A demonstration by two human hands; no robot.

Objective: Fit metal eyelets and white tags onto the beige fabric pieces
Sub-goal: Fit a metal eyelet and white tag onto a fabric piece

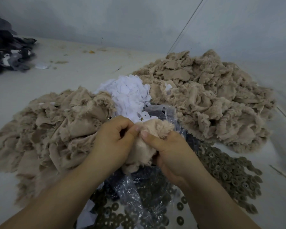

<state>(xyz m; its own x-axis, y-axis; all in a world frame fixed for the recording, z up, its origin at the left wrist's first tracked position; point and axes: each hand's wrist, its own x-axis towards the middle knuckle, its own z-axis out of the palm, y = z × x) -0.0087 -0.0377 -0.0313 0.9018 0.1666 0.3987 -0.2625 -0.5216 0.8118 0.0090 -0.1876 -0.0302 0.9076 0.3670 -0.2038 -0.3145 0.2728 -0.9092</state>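
Observation:
Both hands hold one beige fabric piece (149, 129) with a fuzzy frayed edge, low in the middle of the view. My left hand (113, 141) pinches its top left edge between thumb and curled fingers. My right hand (170, 151) grips the piece from the right, thumb pressed on the cloth beside the left thumb. A heap of white tags (129, 95) lies just behind the hands. Dull metal eyelets (229, 172) are spread in front and to the right. Whether an eyelet sits in the held piece is hidden.
A big pile of beige fabric pieces (205, 96) lies at the right, another beige pile (53, 123) at the left. A crumpled clear plastic bag (132, 192) sits under my wrists. Dark fabric scraps (8, 47) are heaped at the far left by the wall.

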